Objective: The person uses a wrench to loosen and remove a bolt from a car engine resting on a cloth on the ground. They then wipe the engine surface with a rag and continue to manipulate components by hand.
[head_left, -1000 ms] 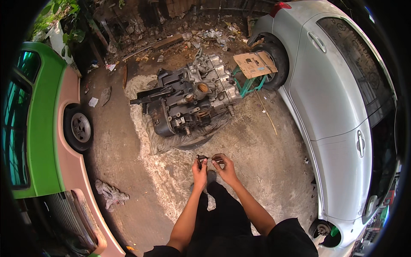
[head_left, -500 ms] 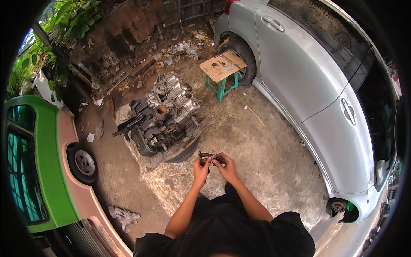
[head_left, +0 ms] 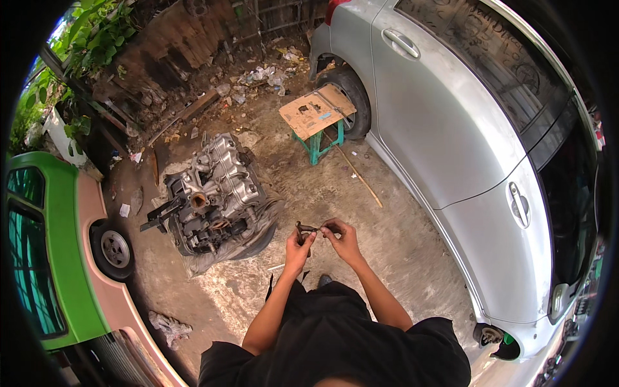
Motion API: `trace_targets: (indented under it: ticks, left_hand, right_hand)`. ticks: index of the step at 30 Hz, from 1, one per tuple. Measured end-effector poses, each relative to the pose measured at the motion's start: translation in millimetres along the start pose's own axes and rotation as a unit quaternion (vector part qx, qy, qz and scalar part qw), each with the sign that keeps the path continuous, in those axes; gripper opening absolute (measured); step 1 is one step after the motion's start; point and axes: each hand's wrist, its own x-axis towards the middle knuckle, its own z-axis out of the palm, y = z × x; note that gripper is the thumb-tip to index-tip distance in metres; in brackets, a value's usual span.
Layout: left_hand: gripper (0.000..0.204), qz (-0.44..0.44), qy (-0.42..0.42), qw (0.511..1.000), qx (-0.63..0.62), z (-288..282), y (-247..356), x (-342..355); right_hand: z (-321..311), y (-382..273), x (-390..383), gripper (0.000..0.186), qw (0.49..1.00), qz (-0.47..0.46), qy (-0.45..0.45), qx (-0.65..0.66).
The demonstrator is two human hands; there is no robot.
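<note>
Held up in front of my body, my left hand (head_left: 297,252) is closed round a dark, angular metal part (head_left: 307,228). A short bar of it points right, and another piece shows below the fingers; its exact kind is unclear. My right hand (head_left: 343,241) pinches with thumb and fingertips at the right end of that bar. Whatever small thing those fingers may hold is too small to name. Beyond my hands, to the left, a car engine (head_left: 219,187) sits on a dirty cloth (head_left: 264,226) on the ground.
A green stool (head_left: 314,146) topped with cardboard (head_left: 316,108) stands by the silver car (head_left: 451,122) on my right. A thin stick (head_left: 366,183) lies nearby. To the left are a green and pink car (head_left: 97,258) and a rag (head_left: 170,327). Litter (head_left: 267,77) lines the back wall.
The view has shifted, so the engine and stool appear farther left and lower. My hands have drawn slightly apart, leaving more of the metal part's bar showing between them.
</note>
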Motion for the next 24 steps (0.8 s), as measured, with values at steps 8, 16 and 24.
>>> trace_targets:
  ticks: [8,16,24]
  left_hand:
    - [0.017,-0.021,0.027,0.999,0.014,2.9,19.3,77.7]
    - [0.019,-0.023,-0.033,0.999,0.014,17.3,48.6,210.7]
    - [0.019,-0.068,-0.041,0.997,-0.022,32.9,88.7,317.1]
  right_hand:
    - [0.1,14.0,74.5,0.016,1.0,0.015,-0.006,0.008]
    - [-13.3,9.5,185.3,0.013,0.998,0.008,0.051,-0.026]
    - [-15.7,-5.6,292.2,0.014,0.995,-0.011,0.101,-0.012]
